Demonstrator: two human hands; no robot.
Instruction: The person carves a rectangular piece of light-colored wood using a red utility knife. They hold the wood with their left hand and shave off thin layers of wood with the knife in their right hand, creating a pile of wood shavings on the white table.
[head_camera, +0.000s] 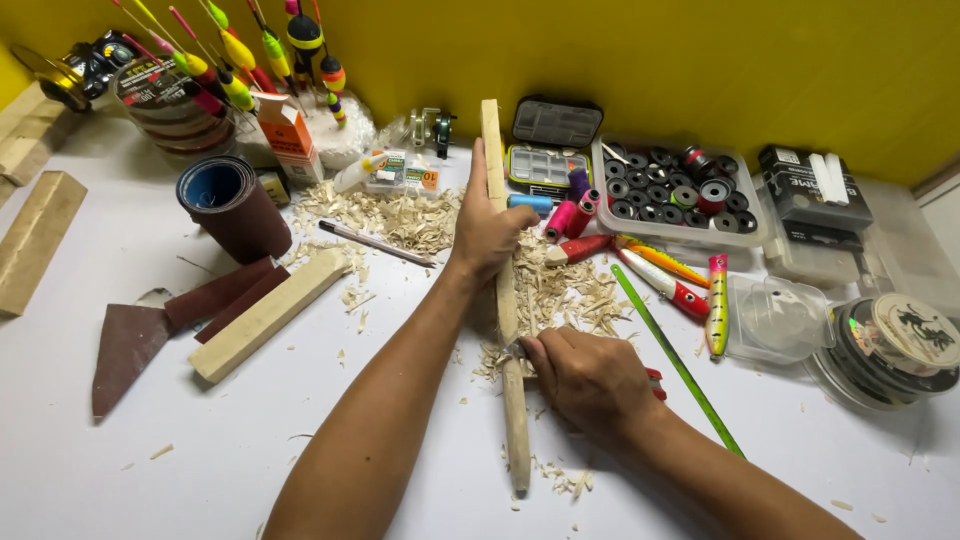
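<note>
Carving step: left hand (487, 235) gripping wooden stick (503, 300) mid-length, stick lying amid shavings (560, 290) on table (200, 450). Right hand (590, 378) closed on knife (520, 350) against stick. Next cut likely needs shallow, controlled strokes.

You have two hands at work: the left hand (487, 235) and the right hand (590, 378), both on one long wooden stick (503, 290). At nine o'clock lie three wooden blocks (265, 314). At two o'clock, three painted fishing lures (716, 303), one green ruler (676, 360), one tray of spools (676, 190).
</note>
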